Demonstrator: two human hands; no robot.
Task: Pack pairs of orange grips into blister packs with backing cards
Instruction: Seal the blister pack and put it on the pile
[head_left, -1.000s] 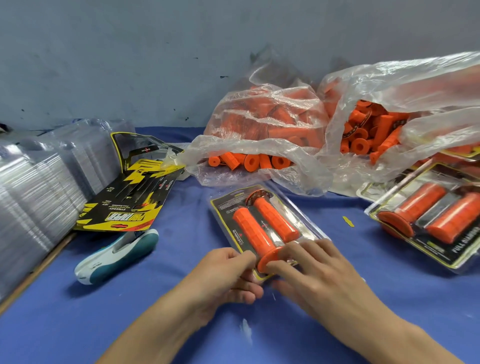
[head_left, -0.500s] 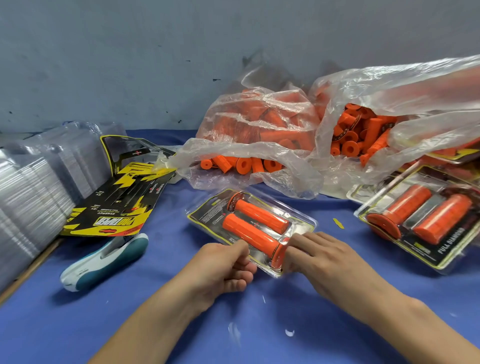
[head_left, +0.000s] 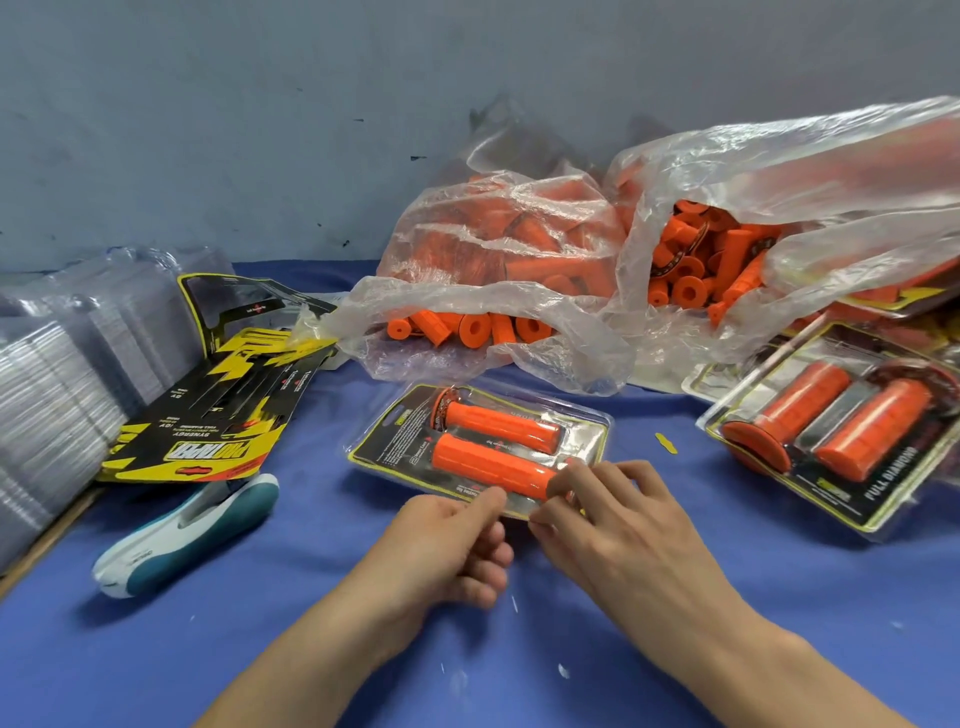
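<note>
The blister pack (head_left: 400, 441) lies flat on the blue tabletop (head_left: 311, 597) just ahead of both hands. Its long axis runs from far-left to near-right, and two orange handlebar grips (head_left: 488, 465) lie side by side inside along that axis. The near-right end is in hand. The left hand (head_left: 447, 545) has its grip pinched on the near long edge. The right hand (head_left: 618, 525) has its grip curled and pinching the near-right corner. Any sealing along the edge likely runs away toward the far-left, and the left hand is nearer that side.
</note>
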